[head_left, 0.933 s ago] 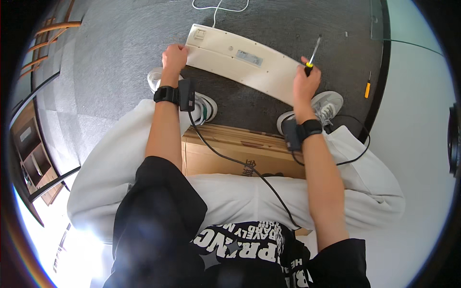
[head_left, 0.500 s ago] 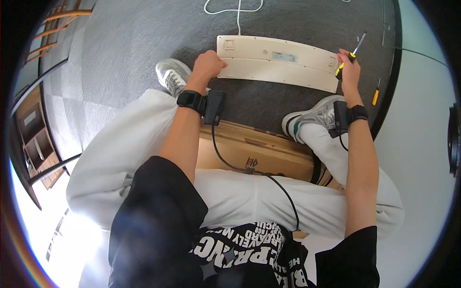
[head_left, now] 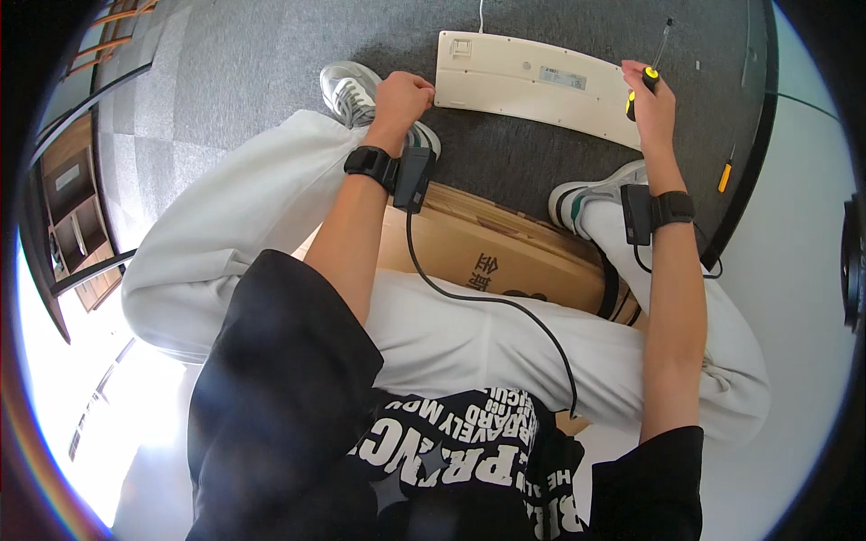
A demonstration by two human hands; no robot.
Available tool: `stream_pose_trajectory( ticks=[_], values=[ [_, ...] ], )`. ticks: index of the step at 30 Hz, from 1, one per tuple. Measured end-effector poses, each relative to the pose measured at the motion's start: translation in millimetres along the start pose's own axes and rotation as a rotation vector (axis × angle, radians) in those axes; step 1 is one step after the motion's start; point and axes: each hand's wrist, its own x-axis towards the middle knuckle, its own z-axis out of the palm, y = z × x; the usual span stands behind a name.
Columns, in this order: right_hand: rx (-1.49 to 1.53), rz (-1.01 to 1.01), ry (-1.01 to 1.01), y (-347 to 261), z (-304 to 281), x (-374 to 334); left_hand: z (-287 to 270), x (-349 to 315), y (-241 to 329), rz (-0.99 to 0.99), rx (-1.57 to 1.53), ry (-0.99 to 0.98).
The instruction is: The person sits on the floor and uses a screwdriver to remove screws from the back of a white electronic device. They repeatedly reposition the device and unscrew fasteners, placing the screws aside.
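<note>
A cream keyboard (head_left: pixel 505 81) lies underside up on the carpet, with screw holes along its edges and a label near the middle. Beside its left end is my left hand (head_left: pixel 403 97), its fingers curled together; the fingertips come right up to the keyboard's corner, and anything in them is too small to see. My right hand (head_left: pixel 656 110) is closed round the yellow and black handle of a screwdriver (head_left: pixel 648 79), whose shaft points up and away. The fingers of that hand touch or nearly touch the keyboard's right end.
A second, smaller yellow screwdriver (head_left: pixel 725 175) lies on the carpet at the right, near a dark edge strip. A cardboard box (head_left: pixel 505 248) sits between my legs. The keyboard's white cable (head_left: pixel 481 16) runs off at the top. Wooden furniture (head_left: pixel 77 216) stands at the far left.
The whole view has shifted, so the keyboard sits higher and farther right. My left fingers have come off the keyboard's left corner and curled in. My right hand keeps the screwdriver.
</note>
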Motion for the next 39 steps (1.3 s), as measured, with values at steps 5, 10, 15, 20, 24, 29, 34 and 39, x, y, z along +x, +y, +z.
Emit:
stream_pose_trajectory(
  ticks=[5, 10, 15, 20, 24, 29, 34, 39],
  values=[
    [0.008, 0.037, -0.037, -3.0, -1.3, -5.9, 6.2, 0.3, -6.1, 0.078, 0.058, -0.004],
    [0.072, 0.0, -0.039, 2.0, -0.7, -6.9, 15.1, 2.1, -9.8, 0.152, 0.149, 0.03],
    [0.095, 0.048, -0.093, 3.8, -1.2, -4.9, 19.3, 9.6, -15.7, 0.157, 0.176, 0.031],
    [0.114, 0.065, -0.133, 3.0, -0.4, -4.6, 17.7, 11.8, -18.5, 0.187, 0.136, 0.058],
    [0.13, 0.063, -0.165, 4.5, 1.4, -5.3, 15.7, 8.7, -15.5, 0.172, 0.111, 0.021],
    [0.163, 0.055, -0.182, 7.9, 2.5, -5.5, 14.1, 5.3, -11.9, 0.147, 0.136, -0.026],
    [0.168, 0.051, -0.184, 9.6, 2.2, -6.2, 14.3, 4.1, -10.7, 0.135, 0.117, -0.033],
    [0.162, 0.035, -0.196, 9.9, 2.7, -8.6, 15.1, 3.8, -11.1, 0.142, 0.142, -0.025]
  ],
)
